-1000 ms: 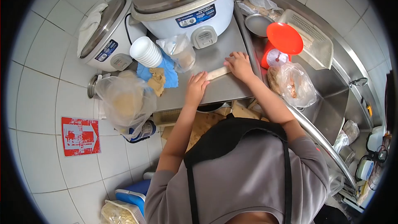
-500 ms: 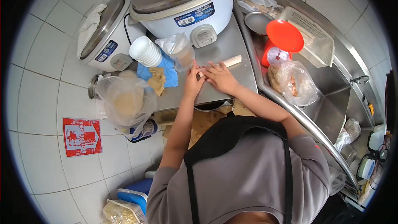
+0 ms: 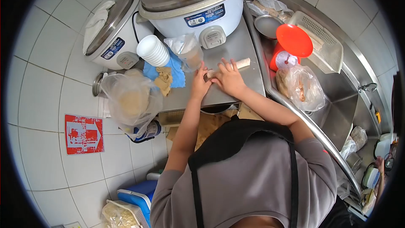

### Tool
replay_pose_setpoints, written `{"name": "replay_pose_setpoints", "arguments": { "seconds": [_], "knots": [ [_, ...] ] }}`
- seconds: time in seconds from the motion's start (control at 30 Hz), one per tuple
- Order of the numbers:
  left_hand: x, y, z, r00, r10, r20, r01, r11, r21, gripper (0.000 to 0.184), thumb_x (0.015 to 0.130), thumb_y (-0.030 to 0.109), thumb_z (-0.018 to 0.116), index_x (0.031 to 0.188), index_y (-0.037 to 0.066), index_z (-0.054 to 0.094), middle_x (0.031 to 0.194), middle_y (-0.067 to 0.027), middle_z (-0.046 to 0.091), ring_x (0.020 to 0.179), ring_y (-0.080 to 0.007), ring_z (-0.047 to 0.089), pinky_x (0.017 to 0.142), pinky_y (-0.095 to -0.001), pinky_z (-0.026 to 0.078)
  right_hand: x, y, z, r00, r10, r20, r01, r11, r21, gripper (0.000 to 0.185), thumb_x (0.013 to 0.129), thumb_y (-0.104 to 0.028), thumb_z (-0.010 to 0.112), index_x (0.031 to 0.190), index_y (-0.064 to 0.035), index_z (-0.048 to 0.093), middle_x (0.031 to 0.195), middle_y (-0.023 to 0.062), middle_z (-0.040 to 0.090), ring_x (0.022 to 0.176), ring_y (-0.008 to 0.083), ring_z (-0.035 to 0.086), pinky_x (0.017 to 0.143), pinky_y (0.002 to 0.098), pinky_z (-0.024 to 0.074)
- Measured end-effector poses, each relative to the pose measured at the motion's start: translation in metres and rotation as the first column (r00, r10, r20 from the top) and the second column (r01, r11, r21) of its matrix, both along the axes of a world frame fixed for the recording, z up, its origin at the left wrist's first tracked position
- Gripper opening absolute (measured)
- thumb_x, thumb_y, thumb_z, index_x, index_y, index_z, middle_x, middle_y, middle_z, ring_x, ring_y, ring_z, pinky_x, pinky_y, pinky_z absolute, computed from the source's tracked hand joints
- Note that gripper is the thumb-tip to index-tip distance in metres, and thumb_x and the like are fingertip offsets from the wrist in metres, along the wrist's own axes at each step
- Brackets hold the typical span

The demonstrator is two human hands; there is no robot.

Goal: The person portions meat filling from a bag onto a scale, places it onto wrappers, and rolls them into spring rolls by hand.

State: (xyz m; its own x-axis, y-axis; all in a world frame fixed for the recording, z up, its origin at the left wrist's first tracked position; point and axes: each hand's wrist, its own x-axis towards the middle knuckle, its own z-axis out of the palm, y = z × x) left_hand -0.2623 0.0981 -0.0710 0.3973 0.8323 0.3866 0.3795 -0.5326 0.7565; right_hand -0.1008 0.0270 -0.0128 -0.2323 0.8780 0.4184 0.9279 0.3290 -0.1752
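A pale, long roll [image 3: 243, 63] lies slantwise on the steel tabletop [image 3: 185, 99]; I cannot make out what it is made of. At its left end, my left hand [image 3: 201, 83] has its index finger and thumb closed about the tip. My right hand [image 3: 231, 81] grips the roll's middle, fingers draped over the far side and thumb on the near side. Just beyond my left hand stands a clear plastic bag [image 3: 190, 57] with something brownish inside. Stacked white cups [image 3: 152, 50], a blue cloth [image 3: 176, 72] and a tan cloth [image 3: 163, 80] are to the left.
Two rice cookers [image 3: 190, 6] stand at the back. A plastic bag with a round, pale mass [image 3: 133, 101] hangs at left. In the sink on the right are a red scale [image 3: 294, 42], a metal bowl [image 3: 268, 26], a white basket [image 3: 329, 55] and bagged food [image 3: 301, 86].
The view has shifted slightly. My right hand's fingers have lifted and curved over the roll, where they lay flatter before. More of the roll's left end shows between the hands.
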Motion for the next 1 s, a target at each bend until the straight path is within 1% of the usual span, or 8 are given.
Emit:
{"name": "replay_pose_setpoints", "arguments": {
  "seconds": [0.07, 0.17, 0.27, 0.37, 0.47, 0.67, 0.87, 1.0],
  "knots": [
    [-0.002, 0.01, -0.018, 0.992, -0.019, 0.123, 0.024, 0.999, -0.04, 0.07, 0.076, 0.007, 0.073, 0.137, 0.005, 0.038, 0.106, -0.0102, 0.065, 0.109, -0.0197, 0.057, 0.092, -0.0311, 0.043, -0.001, -0.005, 0.003, 0.996, 0.062, -0.059, -0.063, 0.998, -0.013, 0.037, 0.083, -0.039, 0.059, 0.107, -0.0108, 0.061, 0.119, 0.0133, 0.049, 0.129, 0.0338, 0.034, 0.108, 0.0544, 0.0217],
    [-0.008, 0.015, -0.01, 0.986, -0.029, 0.167, 0.068, 0.969, -0.238, 0.047, 0.078, 0.004, 0.07, 0.122, 0.001, 0.054, 0.103, -0.0096, 0.066, 0.098, -0.0144, 0.059, 0.087, -0.029, 0.045, 0.001, -0.002, -0.01, 0.995, -0.013, -0.097, 0.015, 0.999, 0.028, 0.032, 0.084, -0.033, 0.06, 0.104, -0.0091, 0.06, 0.116, 0.0134, 0.049, 0.125, 0.0332, 0.037, 0.106, 0.0525, 0.0243],
    [-0.006, 0.014, 0.003, 0.986, 0.026, 0.163, 0.029, 0.945, -0.325, 0.029, 0.08, 0.005, 0.066, 0.108, 0.0, 0.063, 0.098, -0.01, 0.066, 0.088, -0.0109, 0.059, 0.08, -0.0268, 0.047, 0.006, -0.003, -0.01, 0.995, -0.043, -0.086, 0.046, 0.998, 0.031, 0.025, 0.084, -0.026, 0.06, 0.102, -0.0091, 0.058, 0.115, 0.0138, 0.049, 0.123, 0.0331, 0.038, 0.104, 0.0515, 0.0273],
    [-0.003, 0.008, 0.041, 0.999, 0.001, -0.049, -0.019, 0.923, -0.385, 0.025, 0.08, 0.008, 0.064, 0.103, -0.001, 0.064, 0.093, -0.0102, 0.068, 0.085, -0.0126, 0.061, 0.076, -0.0266, 0.048, 0.01, -0.005, -0.011, 0.995, -0.018, -0.096, 0.023, 0.999, 0.043, 0.021, 0.083, -0.021, 0.059, 0.1, -0.0095, 0.057, 0.114, 0.0135, 0.049, 0.121, 0.0332, 0.04, 0.103, 0.0512, 0.029],
    [-0.004, 0.021, 0.035, 0.991, -0.066, -0.114, 0.022, 0.938, -0.346, 0.024, 0.079, 0.011, 0.064, 0.101, 0.0, 0.066, 0.088, -0.0104, 0.068, 0.081, -0.0141, 0.063, 0.074, -0.0271, 0.049, 0.008, -0.008, -0.009, 0.997, -0.013, -0.074, 0.014, 1.0, 0.013, 0.022, 0.081, -0.019, 0.06, 0.103, -0.0115, 0.058, 0.113, 0.013, 0.049, 0.12, 0.0334, 0.041, 0.103, 0.0513, 0.0289],
    [0.002, 0.018, 0.049, 0.974, -0.028, -0.226, -0.026, 0.972, -0.235, 0.02, 0.082, 0.013, 0.06, 0.097, 0.001, 0.067, 0.083, -0.0105, 0.069, 0.075, -0.0166, 0.064, 0.069, -0.0294, 0.049, 0.001, -0.007, -0.017, 0.994, 0.001, -0.108, 0.002, 1.0, 0.029, 0.032, 0.08, -0.014, 0.057, 0.111, -0.0164, 0.059, 0.115, 0.014, 0.048, 0.122, 0.034, 0.04, 0.104, 0.0525, 0.0276],
    [0.001, 0.016, 0.038, 0.999, 0.025, -0.032, -0.031, 0.983, -0.183, 0.019, 0.088, 0.015, 0.055, 0.097, 0.001, 0.066, 0.082, -0.0097, 0.068, 0.073, -0.0163, 0.062, 0.069, -0.0288, 0.048, -0.015, -0.005, -0.016, 0.998, -0.024, -0.065, 0.026, 0.999, 0.032, 0.029, 0.084, -0.014, 0.049, 0.111, -0.0159, 0.059, 0.12, 0.0138, 0.047, 0.126, 0.0335, 0.037, 0.106, 0.0529, 0.0248],
    [0.001, 0.012, 0.027, 0.998, 0.046, 0.043, -0.033, 0.962, -0.272, 0.024, 0.087, 0.013, 0.059, 0.107, 0.001, 0.061, 0.09, -0.0095, 0.065, 0.083, -0.0146, 0.059, 0.075, -0.0275, 0.046, -0.018, 0.004, -0.012, 0.99, -0.112, 0.086, 0.108, 0.993, 0.056, 0.026, 0.085, -0.015, 0.048, 0.109, -0.0133, 0.058, 0.119, 0.0134, 0.048, 0.126, 0.0329, 0.037, 0.106, 0.0521, 0.025]
  ]
}}
